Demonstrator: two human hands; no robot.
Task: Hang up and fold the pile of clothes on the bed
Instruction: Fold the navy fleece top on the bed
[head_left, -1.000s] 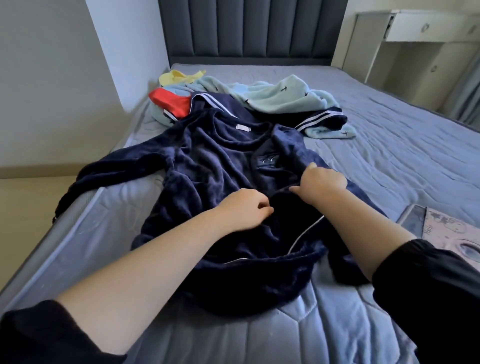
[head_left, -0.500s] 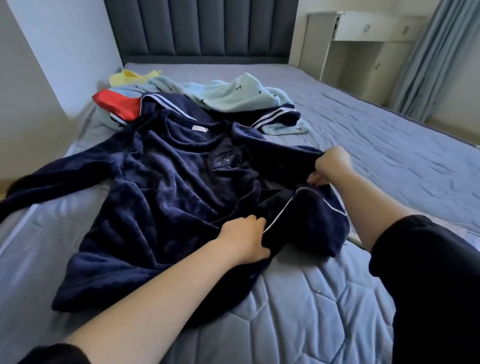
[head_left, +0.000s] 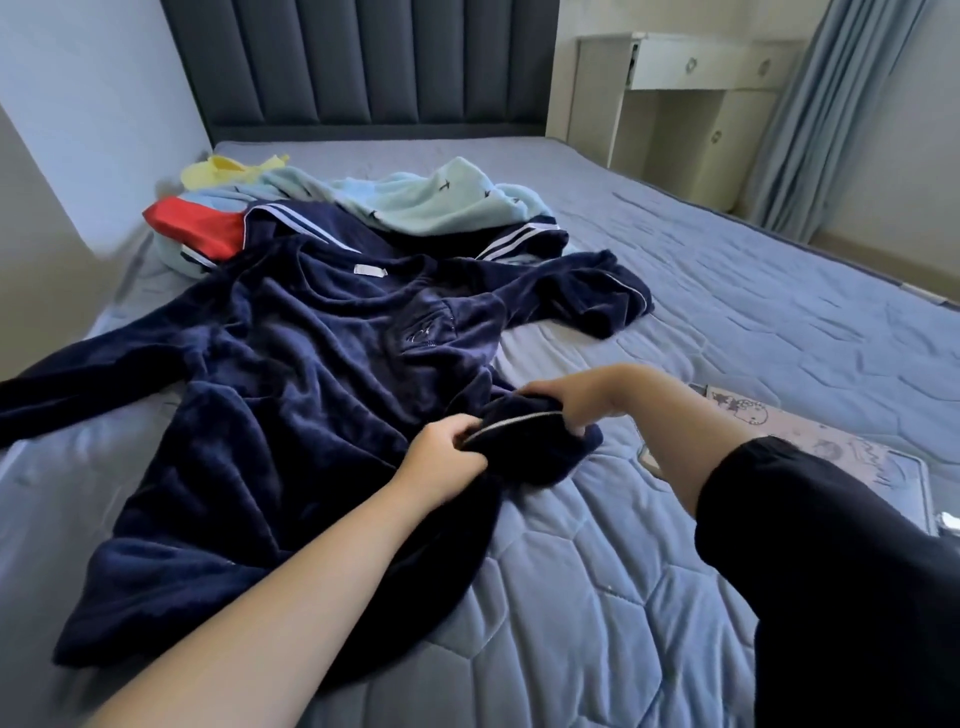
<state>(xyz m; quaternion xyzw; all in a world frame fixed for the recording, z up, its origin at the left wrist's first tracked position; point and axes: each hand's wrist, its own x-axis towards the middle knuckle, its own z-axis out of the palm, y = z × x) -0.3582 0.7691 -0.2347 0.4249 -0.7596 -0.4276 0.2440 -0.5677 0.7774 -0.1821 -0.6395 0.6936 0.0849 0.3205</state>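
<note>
Navy top (head_left: 291, 395): spread on bed (head_left: 727, 291), clothes pile (head_left: 431, 208) behind it.
Left hand (head_left: 441, 452): fingers curled round top's piped edge.
Right hand (head_left: 566, 402): fingers pinching same edge.

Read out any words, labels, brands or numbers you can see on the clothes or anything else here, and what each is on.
Nothing here is legible.
On the navy fleece top, the white neck tag: too small to read.
On its chest, the stitched emblem: no legible letters.
On the light blue garment: small dark motifs, not letters.
On the patterned flat item at right: cartoon drawings, any writing too blurred.
</note>
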